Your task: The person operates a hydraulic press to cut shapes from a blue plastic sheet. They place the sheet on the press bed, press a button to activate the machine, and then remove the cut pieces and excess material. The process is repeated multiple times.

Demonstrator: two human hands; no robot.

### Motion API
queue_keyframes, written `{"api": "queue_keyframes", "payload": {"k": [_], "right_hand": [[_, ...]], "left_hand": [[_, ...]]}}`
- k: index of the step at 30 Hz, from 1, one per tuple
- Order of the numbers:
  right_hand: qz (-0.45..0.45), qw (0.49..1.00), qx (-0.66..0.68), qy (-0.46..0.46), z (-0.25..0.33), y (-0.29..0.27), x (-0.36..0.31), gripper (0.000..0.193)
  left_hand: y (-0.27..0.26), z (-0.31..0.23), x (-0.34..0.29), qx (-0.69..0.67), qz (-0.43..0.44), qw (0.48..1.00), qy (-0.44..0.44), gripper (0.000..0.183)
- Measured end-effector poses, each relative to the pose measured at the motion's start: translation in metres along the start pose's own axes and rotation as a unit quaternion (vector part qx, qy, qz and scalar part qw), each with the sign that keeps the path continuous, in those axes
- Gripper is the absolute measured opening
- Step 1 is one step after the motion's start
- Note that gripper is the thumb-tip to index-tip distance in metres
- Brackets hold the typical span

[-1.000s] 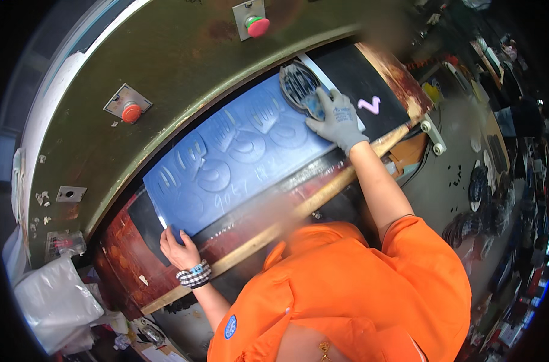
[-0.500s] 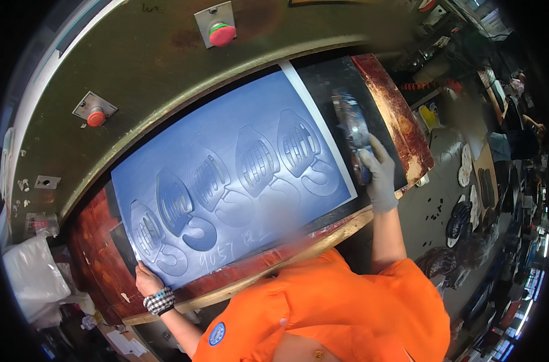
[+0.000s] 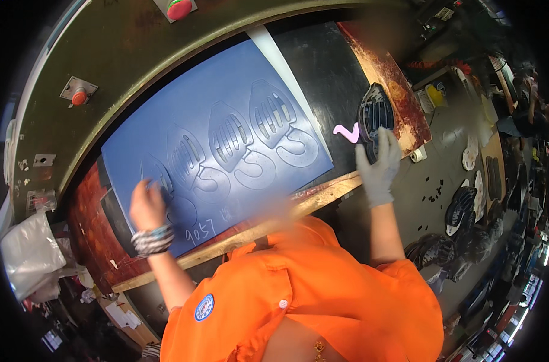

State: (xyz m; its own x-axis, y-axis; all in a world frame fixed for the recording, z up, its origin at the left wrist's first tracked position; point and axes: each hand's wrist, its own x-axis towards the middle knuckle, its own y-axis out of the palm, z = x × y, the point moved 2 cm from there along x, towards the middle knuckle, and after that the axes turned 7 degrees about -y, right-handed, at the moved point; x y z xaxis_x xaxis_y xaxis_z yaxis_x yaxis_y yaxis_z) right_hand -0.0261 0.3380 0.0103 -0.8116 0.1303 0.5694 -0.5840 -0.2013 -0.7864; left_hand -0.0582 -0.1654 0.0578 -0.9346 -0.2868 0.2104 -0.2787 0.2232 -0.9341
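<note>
A blue sheet [image 3: 165, 127] lies on the board, marked with several sole-shaped cut outlines with slots. My left hand [image 3: 147, 208], bare with a checked band at the wrist, is over the sheet's left part, next to a cut outline; motion blurs its fingers, and what they hold, if anything, is hidden. In my gloved right hand [image 3: 380, 172] is the lower end of a dark sole-shaped cutting die [image 3: 376, 108] with slots inside, at the right of the black board. A bent pink strip [image 3: 347, 133] shows beside the die.
Under the sheet are a black pad [image 3: 298, 63] and a worn red board [image 3: 84, 226] with a wooden front edge. A green machine beam with a red button [image 3: 79, 96] runs behind. Clear plastic bags [image 3: 33, 247] lie left; dark soles [image 3: 461, 205] lie right.
My left hand has left the sheet's left edge and moved inward over the cut outlines. My right hand has carried the cutting die rightward, away from the sheet. The view has shifted.
</note>
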Motion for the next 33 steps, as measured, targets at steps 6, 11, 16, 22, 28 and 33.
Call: {"api": "queue_keyframes", "payload": {"k": [6,11,16,22,28,33], "right_hand": [[0.040,0.644,0.604,0.468,0.096,-0.004,-0.047,0.071],[-0.039,0.538,0.690,0.483,0.109,-0.008,-0.047,0.069],[0.141,0.533,0.730,0.404,0.111,0.007,-0.031,0.040],[0.123,0.590,0.764,0.231,0.119,0.029,-0.010,0.033],[0.208,0.643,0.622,0.396,0.109,0.023,-0.031,0.051],[0.246,0.701,0.600,0.296,0.091,0.020,-0.050,0.058]], "left_hand": [[0.074,-0.185,-0.027,-0.222,0.114,0.909,0.334,0.024],[0.074,-0.209,-0.030,-0.265,0.148,0.879,0.367,0.030],[0.085,-0.210,-0.038,-0.295,0.177,0.861,0.375,0.042],[0.102,-0.202,-0.038,-0.369,0.196,0.859,0.297,0.034],[0.124,-0.203,0.023,-0.715,0.164,0.638,-0.233,0.040],[0.044,-0.142,0.156,-0.644,0.005,0.687,-0.336,0.039]]}}
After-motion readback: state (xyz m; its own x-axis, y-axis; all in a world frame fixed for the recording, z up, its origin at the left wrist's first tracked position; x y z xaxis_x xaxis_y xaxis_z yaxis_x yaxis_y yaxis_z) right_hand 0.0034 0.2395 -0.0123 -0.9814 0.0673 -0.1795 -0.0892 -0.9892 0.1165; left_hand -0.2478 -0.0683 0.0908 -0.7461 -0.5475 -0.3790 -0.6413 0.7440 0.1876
